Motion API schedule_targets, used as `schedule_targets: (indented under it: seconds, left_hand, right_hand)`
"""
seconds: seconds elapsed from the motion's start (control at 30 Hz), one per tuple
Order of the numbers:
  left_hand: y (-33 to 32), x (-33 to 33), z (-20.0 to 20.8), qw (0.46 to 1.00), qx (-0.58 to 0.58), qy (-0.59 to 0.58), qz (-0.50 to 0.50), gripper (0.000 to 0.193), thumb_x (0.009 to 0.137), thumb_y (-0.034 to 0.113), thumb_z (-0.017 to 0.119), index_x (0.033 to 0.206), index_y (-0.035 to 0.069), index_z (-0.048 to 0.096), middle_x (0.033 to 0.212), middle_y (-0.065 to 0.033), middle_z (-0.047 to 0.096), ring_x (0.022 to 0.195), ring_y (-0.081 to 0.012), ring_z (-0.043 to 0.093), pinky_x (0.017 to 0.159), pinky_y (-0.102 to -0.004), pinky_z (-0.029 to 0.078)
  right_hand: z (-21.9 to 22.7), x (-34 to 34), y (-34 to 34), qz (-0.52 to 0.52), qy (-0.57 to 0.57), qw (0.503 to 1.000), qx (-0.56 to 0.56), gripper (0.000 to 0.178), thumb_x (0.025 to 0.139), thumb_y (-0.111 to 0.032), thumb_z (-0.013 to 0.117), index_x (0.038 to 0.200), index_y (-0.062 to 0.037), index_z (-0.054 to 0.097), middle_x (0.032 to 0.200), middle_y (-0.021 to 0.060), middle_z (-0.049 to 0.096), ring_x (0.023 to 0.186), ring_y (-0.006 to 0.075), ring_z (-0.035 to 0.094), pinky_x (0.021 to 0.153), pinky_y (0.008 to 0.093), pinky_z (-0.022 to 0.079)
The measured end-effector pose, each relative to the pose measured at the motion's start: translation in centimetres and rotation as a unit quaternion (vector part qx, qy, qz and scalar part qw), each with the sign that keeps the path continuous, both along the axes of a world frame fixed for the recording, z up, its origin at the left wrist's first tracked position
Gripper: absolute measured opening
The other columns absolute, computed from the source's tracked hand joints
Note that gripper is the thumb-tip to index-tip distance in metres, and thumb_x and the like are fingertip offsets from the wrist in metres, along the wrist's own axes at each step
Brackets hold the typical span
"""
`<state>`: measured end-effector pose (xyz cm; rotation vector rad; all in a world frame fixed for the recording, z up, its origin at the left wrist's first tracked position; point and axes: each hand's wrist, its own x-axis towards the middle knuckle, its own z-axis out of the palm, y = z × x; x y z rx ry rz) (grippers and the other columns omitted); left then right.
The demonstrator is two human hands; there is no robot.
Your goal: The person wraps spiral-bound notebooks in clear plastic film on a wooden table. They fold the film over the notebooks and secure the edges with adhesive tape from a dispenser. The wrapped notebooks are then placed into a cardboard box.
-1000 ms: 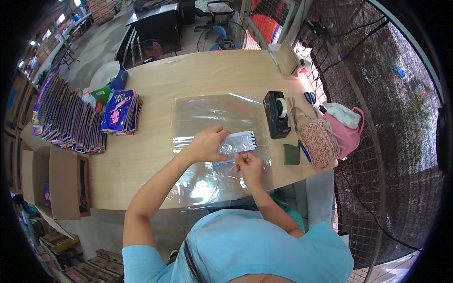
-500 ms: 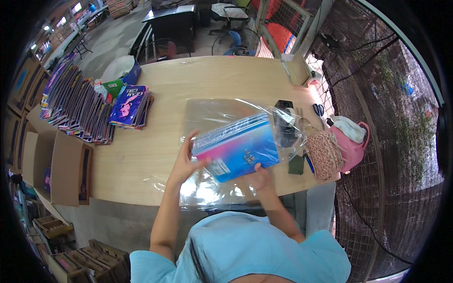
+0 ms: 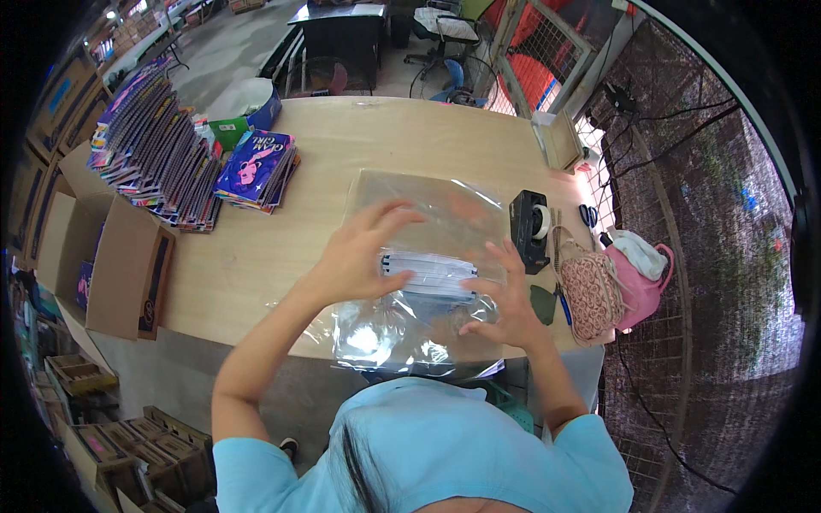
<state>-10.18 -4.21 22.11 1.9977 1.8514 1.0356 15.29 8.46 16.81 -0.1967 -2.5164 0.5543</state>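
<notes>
A block of notebooks [image 3: 430,275] rests with its white page edges upward on clear plastic sheets [image 3: 368,329], which lie at the table's front edge. My left hand [image 3: 355,255] is at the left end of the block, fingers spread and thumb close to the pages. At the right end is my right hand [image 3: 507,299], its fingers also apart and curved toward the block. Whether either hand touches the block I cannot tell. The notebooks' covers are mostly hidden from above.
A black tape dispenser [image 3: 528,231] stands right of the plastic, near scissors [image 3: 587,215], a patterned pouch [image 3: 590,295] and a pink bag [image 3: 637,282]. Spiral notebooks [image 3: 158,145] are piled at the far left, beside a smaller stack [image 3: 255,167]. An open carton [image 3: 124,282] is at the left edge.
The notebook block, tilted in both hands with its blue and pink side showing, now sits page edges up on the plastic. Both hands have opened from it.
</notes>
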Motion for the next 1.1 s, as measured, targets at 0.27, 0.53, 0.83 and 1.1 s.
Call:
schedule_targets:
  seconds: [0.27,0.53,0.83,1.1]
  left_hand:
    - [4.2,-4.0,0.6,0.898,0.176,-0.37,0.157,0.026,0.075,-0.001,0.059,0.101,0.004,0.058,0.111,-0.0112,0.059,0.099,-0.0207,0.058,0.077,-0.0343,0.049]
    - [-3.7,4.2,-13.9,0.979,0.138,-0.08,0.128,0.055,0.061,-0.006,0.052,0.11,0.015,0.064,0.122,-0.0159,0.046,0.111,-0.033,0.047,0.1,-0.0456,0.035]
    - [-1.9,-1.8,-9.1,0.984,-0.037,0.102,-0.14,0.072,0.058,-0.003,0.06,0.125,0.024,0.058,0.126,-0.006,0.051,0.117,-0.0271,0.046,0.1,-0.0455,0.035]
    - [1.7,-4.0,-7.0,0.915,-0.07,0.251,-0.308,0.089,0.061,0.003,0.069,0.138,0.04,0.042,0.144,-0.0061,0.034,0.133,-0.027,0.037,0.109,-0.0509,0.031]
  right_hand:
    - [2.2,-1.1,-1.9,0.007,-0.079,0.989,0.123,0.011,0.066,-0.013,0.07,0.063,-0.0112,0.06,0.137,0.0041,0.047,0.137,0.0379,0.027,0.106,0.0687,0.016]
    - [2.5,-0.5,-2.0,0.045,-0.082,0.987,0.128,0.009,0.065,-0.015,0.071,0.065,-0.0139,0.063,0.129,0.0019,0.054,0.13,0.0343,0.038,0.108,0.0643,0.018]
    - [8.5,-3.2,3.6,0.12,-0.319,0.928,0.152,0.014,0.071,-0.016,0.068,0.083,-0.0106,0.065,0.118,0.0023,0.06,0.095,0.0252,0.061,0.077,0.0431,0.047]
    - [2.0,-8.8,6.2,0.228,-0.328,0.916,0.036,0.015,0.07,-0.02,0.072,0.082,-0.0125,0.067,0.101,0.0053,0.058,0.078,0.0248,0.061,0.065,0.0379,0.048]
